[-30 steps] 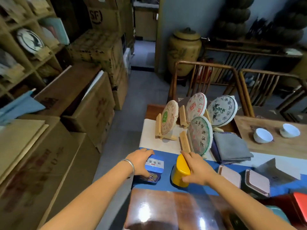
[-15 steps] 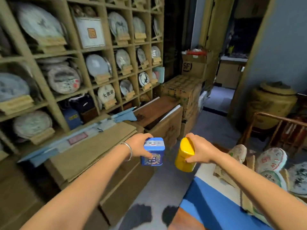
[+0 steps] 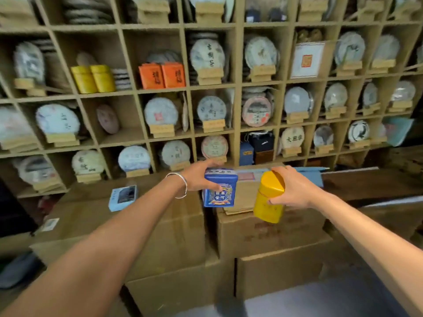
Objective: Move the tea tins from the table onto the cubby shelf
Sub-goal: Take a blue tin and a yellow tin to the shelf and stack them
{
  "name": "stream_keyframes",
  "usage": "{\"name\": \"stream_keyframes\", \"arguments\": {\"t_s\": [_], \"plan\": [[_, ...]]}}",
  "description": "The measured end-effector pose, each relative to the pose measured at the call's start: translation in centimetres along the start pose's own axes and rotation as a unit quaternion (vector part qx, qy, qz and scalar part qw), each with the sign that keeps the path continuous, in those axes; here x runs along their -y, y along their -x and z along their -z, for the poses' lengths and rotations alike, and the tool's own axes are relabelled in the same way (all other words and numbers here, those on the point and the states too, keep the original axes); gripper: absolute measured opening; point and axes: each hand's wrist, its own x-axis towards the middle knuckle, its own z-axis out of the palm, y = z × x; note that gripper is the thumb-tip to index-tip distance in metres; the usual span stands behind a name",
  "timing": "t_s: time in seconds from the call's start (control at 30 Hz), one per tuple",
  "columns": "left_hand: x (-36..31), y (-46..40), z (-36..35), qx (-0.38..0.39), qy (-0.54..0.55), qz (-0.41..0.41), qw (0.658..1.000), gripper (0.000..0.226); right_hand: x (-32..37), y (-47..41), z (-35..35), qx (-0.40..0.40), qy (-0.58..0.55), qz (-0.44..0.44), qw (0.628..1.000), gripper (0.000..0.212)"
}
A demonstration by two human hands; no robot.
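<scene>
The left hand (image 3: 198, 177) grips the blue tin (image 3: 220, 188); the right hand (image 3: 294, 189) grips the yellow tin (image 3: 269, 197). Both are held in the air before the cubby shelf (image 3: 238, 88).

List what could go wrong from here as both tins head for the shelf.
The right hand grips the yellow tin near its lid, tilted, so it might slip. With the left hand holding the blue tin, neither is free to clear space. Most cubbies hold tea cakes on stands, which a tin could knock.

Blue tin (image 3: 220, 188) glossy printed metal; yellow tin (image 3: 269, 197) smooth satin; cubby shelf (image 3: 238, 85) matt wood; boxes (image 3: 270, 229) cardboard.
</scene>
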Motion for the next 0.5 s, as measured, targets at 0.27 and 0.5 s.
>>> {"name": "stream_keyframes", "arguments": {"t_s": [0.27,0.5], "plan": [[9.5,8.2,15.1,-0.119,-0.006,0.085,0.989,0.054,17.0,-13.6,-1.0,0.024,-0.016,0.169,0.985,0.102],[16.7,10.7,27.8,-0.193,-0.046,0.092,0.976,0.055,27.9,-24.0,-2.0,0.032,-0.043,0.210,0.976,0.101]]}}
